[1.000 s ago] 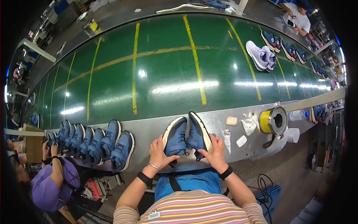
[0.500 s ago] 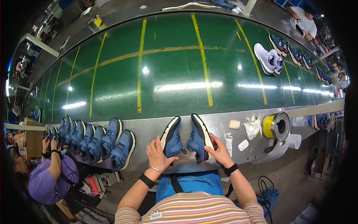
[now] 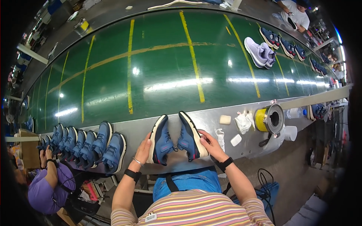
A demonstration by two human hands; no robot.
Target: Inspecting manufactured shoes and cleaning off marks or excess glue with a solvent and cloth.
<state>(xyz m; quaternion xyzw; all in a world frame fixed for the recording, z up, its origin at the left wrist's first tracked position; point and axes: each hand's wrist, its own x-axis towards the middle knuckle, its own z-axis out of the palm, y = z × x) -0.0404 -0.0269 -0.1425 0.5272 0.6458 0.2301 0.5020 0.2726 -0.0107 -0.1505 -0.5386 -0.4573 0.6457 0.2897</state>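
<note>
Two blue sneakers with white soles and dark toes are on the metal ledge in front of me, toes pointing away and soles turned outward. My left hand (image 3: 142,151) grips the left sneaker (image 3: 162,140) along its outer sole, thumb and fingers on that side. My right hand (image 3: 212,146) holds the right sneaker (image 3: 187,138) by its outer sole near the heel, thumb bent over the edge. A small gap separates the two shoes. My fingertips are partly hidden behind the soles.
A row of blue sneakers (image 3: 98,145) stands on the ledge to my left, beside a co-worker in a purple top (image 3: 47,188). Right of me are a pale block (image 3: 225,119), crumpled white cloth (image 3: 245,122) and a yellow can (image 3: 269,118). Beyond runs a green conveyor belt (image 3: 162,64) carrying lilac sneakers (image 3: 259,53).
My left hand has gone from spread fingers to a grip on the left sneaker's outer side. Both shoes are tipped with more sole showing. The whole view has shifted slightly.
</note>
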